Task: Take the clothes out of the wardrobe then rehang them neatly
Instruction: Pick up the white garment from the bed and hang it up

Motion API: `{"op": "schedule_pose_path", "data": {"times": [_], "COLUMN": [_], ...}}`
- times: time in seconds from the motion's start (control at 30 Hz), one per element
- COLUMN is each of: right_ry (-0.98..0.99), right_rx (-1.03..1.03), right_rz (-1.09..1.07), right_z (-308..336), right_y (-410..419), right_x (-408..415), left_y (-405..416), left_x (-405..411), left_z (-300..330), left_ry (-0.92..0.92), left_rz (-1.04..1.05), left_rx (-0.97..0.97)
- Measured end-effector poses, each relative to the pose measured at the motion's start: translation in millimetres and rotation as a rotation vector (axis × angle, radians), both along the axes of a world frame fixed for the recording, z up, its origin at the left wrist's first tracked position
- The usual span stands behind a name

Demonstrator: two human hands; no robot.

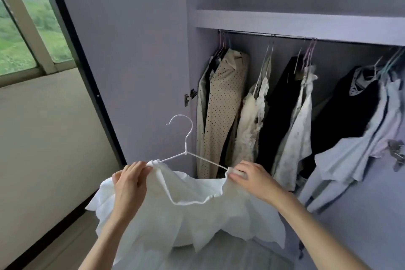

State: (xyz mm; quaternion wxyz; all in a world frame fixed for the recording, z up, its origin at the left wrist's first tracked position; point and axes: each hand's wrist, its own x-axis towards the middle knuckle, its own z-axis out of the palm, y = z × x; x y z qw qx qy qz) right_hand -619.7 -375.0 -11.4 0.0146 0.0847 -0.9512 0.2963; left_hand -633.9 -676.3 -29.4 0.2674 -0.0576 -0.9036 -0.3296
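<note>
A white ruffled garment lies across a white wire hanger held in front of the open wardrobe. My left hand pinches the garment's left shoulder at the hanger's left end. My right hand grips the right shoulder at the hanger's right end. The hanger's hook points up and left, free of the rail. On the rail hang a beige dotted garment, a cream lace one, a black one, a white floral one and pale blue pieces.
The wardrobe's lilac door stands open to the left, its hinge at mid-height. A shelf runs above the rail. A window and a pale wall are at far left. A gap on the rail shows between the garments.
</note>
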Motion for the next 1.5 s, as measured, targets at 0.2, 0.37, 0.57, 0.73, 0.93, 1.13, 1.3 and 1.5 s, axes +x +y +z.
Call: {"op": "schedule_pose_path", "data": {"times": [0.2, 0.37, 0.57, 0.73, 0.93, 1.13, 1.3, 1.5], "right_ry": [-0.029, -0.121, -0.200, -0.220, -0.119, -0.078, -0.037, -0.067], "right_rx": [0.102, 0.038, -0.176, -0.426, -0.645, -0.694, -0.615, -0.517], "right_rz": [-0.196, -0.448, -0.600, -0.551, -0.496, -0.519, -0.530, -0.618], "right_z": [-5, -22, -33, -21, 8, 18, 18, 1], "right_y": [0, 22, 34, 24, 36, 62, 75, 91], "right_x": [22, 37, 32, -17, -101, -174, -208, -226], "left_y": [20, 49, 75, 100, 125, 148, 166, 188], "left_x": [-47, -72, -91, -126, -186, -252, -294, -343], "left_z": [-13, -35, -45, -35, -10, 9, 6, 8], "left_ry": [-0.064, -0.295, -0.398, -0.423, -0.367, -0.358, -0.384, -0.374], "left_rz": [-0.126, -0.343, -0.480, -0.511, -0.469, -0.416, -0.424, -0.419], "left_rx": [-0.058, -0.090, -0.122, -0.078, -0.073, -0.073, -0.072, -0.157]}}
